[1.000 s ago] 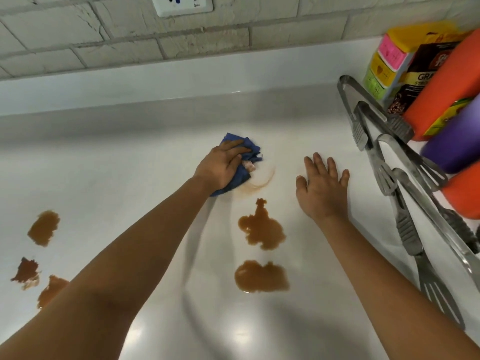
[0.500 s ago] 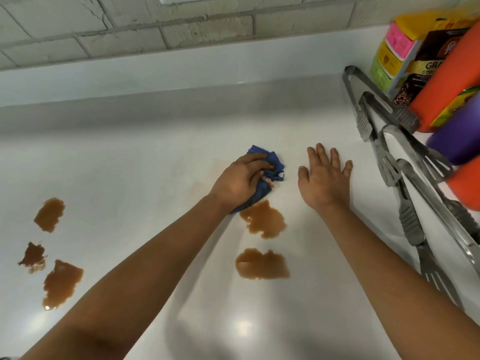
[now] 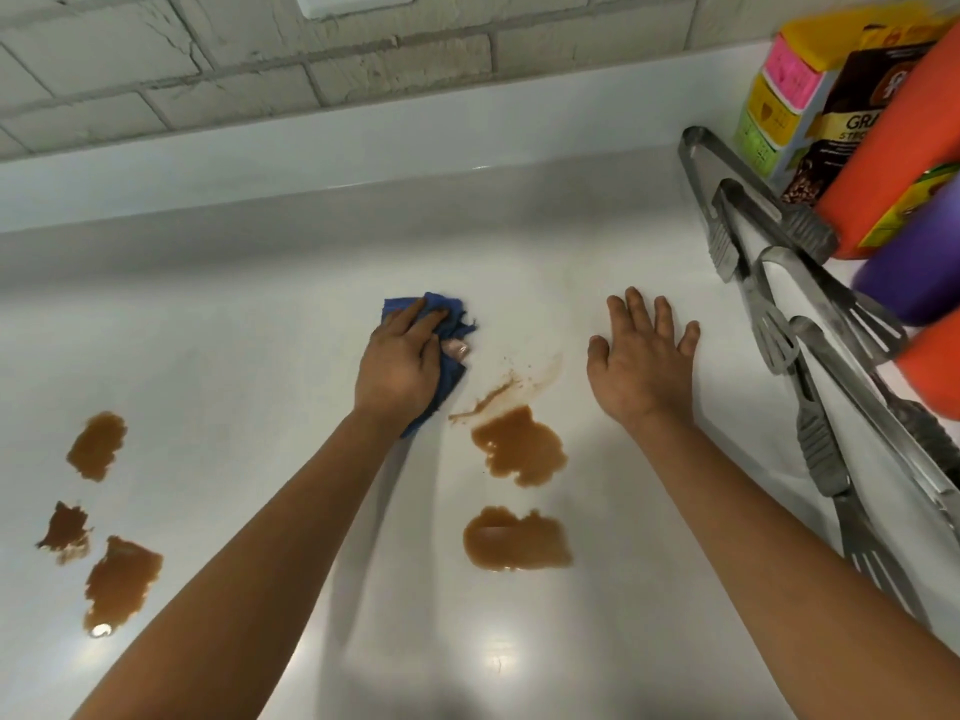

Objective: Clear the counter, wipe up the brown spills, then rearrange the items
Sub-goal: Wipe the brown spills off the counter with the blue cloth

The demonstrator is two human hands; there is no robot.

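Nearest the camera, a brown puddle [image 3: 517, 540] sits on the white counter [image 3: 249, 356], and a second puddle [image 3: 522, 446] lies just past it, with a thin smear [image 3: 506, 389] trailing off its far edge. Way off to the left of those puddles are three more brown spills [image 3: 96, 446]. Just left of the smear, the left hand [image 3: 400, 363] has its fingers curled over a bunched-up blue cloth [image 3: 447, 317], pressing it to the counter. Right of the smear, the right hand [image 3: 644, 358] lies flat, fingers spread. Further right are metal tongs [image 3: 779, 324], then what look like orange and purple bottles [image 3: 904, 148], though they're cropped.
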